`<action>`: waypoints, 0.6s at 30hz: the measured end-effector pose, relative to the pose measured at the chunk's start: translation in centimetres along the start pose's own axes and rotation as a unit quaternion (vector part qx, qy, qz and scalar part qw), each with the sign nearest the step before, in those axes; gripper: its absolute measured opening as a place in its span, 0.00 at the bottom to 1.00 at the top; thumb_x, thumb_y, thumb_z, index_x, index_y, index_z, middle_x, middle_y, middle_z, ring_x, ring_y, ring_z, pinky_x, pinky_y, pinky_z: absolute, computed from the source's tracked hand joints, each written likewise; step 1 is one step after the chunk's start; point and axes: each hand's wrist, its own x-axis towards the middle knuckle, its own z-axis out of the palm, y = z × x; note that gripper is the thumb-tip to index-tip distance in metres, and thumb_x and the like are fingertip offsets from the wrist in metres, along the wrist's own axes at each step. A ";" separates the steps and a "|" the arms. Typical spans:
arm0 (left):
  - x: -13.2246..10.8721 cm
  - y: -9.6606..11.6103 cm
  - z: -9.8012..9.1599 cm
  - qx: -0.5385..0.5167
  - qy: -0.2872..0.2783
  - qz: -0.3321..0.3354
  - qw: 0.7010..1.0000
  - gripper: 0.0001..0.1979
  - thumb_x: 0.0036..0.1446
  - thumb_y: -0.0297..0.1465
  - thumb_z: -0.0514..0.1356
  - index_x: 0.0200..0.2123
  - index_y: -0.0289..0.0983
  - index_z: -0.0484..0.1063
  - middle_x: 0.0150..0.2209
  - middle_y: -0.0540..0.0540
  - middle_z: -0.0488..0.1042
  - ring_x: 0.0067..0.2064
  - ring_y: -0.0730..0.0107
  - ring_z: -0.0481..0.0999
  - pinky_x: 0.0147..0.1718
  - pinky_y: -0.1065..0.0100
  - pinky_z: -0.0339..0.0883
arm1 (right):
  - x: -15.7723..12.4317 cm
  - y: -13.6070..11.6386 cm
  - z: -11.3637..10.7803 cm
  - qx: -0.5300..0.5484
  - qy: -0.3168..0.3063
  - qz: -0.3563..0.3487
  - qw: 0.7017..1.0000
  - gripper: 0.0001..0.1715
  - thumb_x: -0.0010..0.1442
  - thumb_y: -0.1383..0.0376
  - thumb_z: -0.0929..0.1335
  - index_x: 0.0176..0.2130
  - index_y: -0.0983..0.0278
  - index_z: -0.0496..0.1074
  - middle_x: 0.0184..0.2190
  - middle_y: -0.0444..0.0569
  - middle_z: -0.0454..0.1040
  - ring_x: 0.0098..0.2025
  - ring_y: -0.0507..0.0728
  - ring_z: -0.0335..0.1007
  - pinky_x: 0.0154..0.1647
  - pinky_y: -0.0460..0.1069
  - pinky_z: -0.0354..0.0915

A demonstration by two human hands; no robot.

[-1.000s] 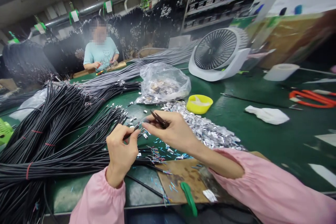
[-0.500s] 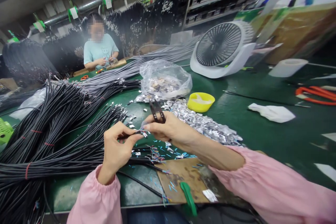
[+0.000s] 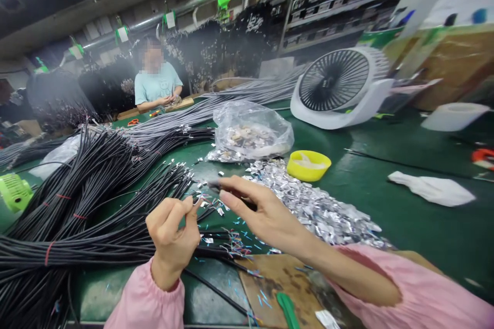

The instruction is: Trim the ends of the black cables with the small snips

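Note:
My left hand (image 3: 173, 236) is closed in a pinch on the end of a black cable, with thin coloured wires (image 3: 204, 197) fanning out past the fingertips. Just to the right, my right hand (image 3: 266, 216) is curled around small black snips (image 3: 214, 184), their blades blurred and most of their body hidden by the fingers. Below both hands lie black cables with stripped coloured wire ends (image 3: 237, 244). Silver foil scraps (image 3: 316, 211) are heaped beyond my right hand, and short blue bits of wire are scattered beneath.
Bundles of black cable (image 3: 96, 185) fill the left side. A clear plastic bag (image 3: 252, 131), a yellow ring-shaped dish (image 3: 309, 166) and a white fan (image 3: 339, 90) stand farther back. A green-handled tool (image 3: 287, 311) lies on a brown board (image 3: 278, 275). Another person (image 3: 158, 85) sits across the table.
My right hand has turned, hiding most of the snips, and has drawn slightly away from the wires. My left hand still pinches the cable. The view has shifted.

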 end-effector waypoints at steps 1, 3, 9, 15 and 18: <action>0.1 0.1 -0.1 0.024 -0.002 0.015 1.000 0.08 0.51 0.20 0.61 0.22 0.34 0.70 0.18 0.52 0.68 0.20 0.79 0.66 0.22 0.75 0.59 | -0.1 0.0 0.0 -0.002 -0.010 -0.004 1.000 0.15 0.59 0.60 0.62 0.37 0.65 0.74 0.31 0.50 0.74 0.32 0.54 0.69 0.31 0.48 0.64; 0.3 0.3 -0.3 0.056 -0.006 0.032 0.998 0.08 0.51 0.20 0.60 0.21 0.34 0.69 0.16 0.52 0.67 0.19 0.79 0.64 0.21 0.74 0.57 | -0.2 -0.2 0.0 0.002 -0.030 -0.007 1.000 0.15 0.59 0.61 0.62 0.34 0.65 0.75 0.28 0.49 0.75 0.29 0.53 0.69 0.28 0.46 0.64; 0.3 0.6 -0.3 0.090 -0.026 0.057 0.994 0.13 0.52 0.20 0.58 0.18 0.36 0.65 0.14 0.52 0.65 0.17 0.76 0.62 0.20 0.70 0.53 | -0.1 -0.3 0.0 0.001 -0.037 -0.018 0.999 0.16 0.60 0.62 0.62 0.33 0.66 0.77 0.23 0.48 0.74 0.25 0.51 0.67 0.24 0.45 0.62; 0.4 0.8 -0.3 0.113 -0.019 0.068 0.991 0.12 0.53 0.20 0.57 0.19 0.36 0.67 0.14 0.52 0.65 0.17 0.76 0.62 0.20 0.70 0.51 | -0.1 -0.1 0.1 -0.008 -0.033 -0.013 0.999 0.18 0.60 0.59 0.62 0.33 0.66 0.78 0.21 0.48 0.73 0.22 0.51 0.64 0.21 0.45 0.59; 0.4 0.9 -0.3 0.114 -0.014 0.066 0.991 0.11 0.54 0.20 0.56 0.21 0.35 0.68 0.15 0.52 0.66 0.17 0.77 0.63 0.20 0.70 0.51 | -0.1 -0.2 0.0 -0.008 -0.032 -0.011 0.999 0.19 0.60 0.58 0.62 0.33 0.65 0.78 0.21 0.48 0.73 0.21 0.50 0.63 0.20 0.45 0.59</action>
